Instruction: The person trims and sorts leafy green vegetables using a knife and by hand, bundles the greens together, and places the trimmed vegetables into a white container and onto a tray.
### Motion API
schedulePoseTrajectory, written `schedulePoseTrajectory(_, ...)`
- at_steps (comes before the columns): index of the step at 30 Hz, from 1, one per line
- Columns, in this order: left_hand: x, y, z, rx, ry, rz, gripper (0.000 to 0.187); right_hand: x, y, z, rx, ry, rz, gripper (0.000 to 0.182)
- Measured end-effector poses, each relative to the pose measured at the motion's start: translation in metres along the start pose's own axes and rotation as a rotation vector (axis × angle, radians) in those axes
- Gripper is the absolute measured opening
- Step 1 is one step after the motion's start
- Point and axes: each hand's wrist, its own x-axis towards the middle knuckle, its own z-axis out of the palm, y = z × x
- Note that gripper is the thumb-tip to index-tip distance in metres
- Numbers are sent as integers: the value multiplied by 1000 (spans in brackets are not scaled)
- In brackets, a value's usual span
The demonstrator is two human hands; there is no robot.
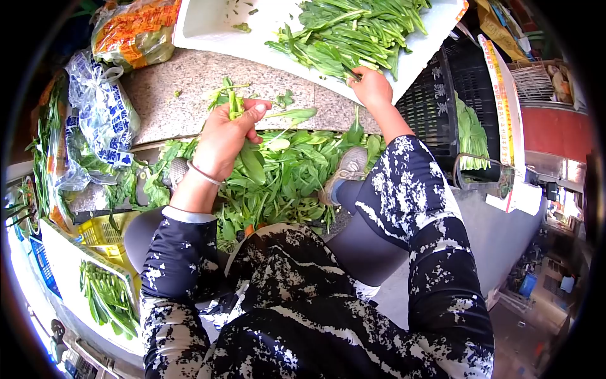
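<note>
The left hand point(228, 131) pinches a small cluster of green stems point(236, 105) between thumb and fingers, above the stone slab's near edge; a single leaf point(294, 114) juts out beside the fingertips. The grip is narrow and sits on the stems, which presumably spares the tender leaves. The right hand point(372, 86) is at the near edge of the white foam tray point(249, 30), fingers curled against the leafy greens point(360, 39) lying there. Whether it grips them or merely rests cannot be determined; a dark sliver at the fingers is too small to identify.

The tray overlies the speckled stone slab point(189, 88), within easy reach. Its greens lie roughly parallel, an arrangement that likely keeps them easy to gather. Loose leaves point(278, 180) are heaped between the shoes point(350, 169), in no order.

Materials: the tray is matt, rigid and straight-edged, with scraps on its floor. The slab is hard and grainy. The leaves are broad, smooth and limp; the stems are slender. At left, a crinkled clear plastic bag point(104, 120) bears blue print. At right, a black slatted crate point(424, 98) adjoins a bunch of long-stemmed greens point(472, 129).
</note>
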Motion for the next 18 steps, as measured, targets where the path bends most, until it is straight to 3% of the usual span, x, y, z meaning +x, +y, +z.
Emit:
schedulePoseTrajectory(8,-2,5,-8,7,19,-1,16,32,37,4,389,-41,-18,24)
schedulePoseTrajectory(10,-3,6,-8,10,21,-6,17,25,37,-7,814,-32,134,18)
schedulePoseTrajectory(18,-5,3,-7,25,15,-1,18,13,44,-48,1053,-30,247,21)
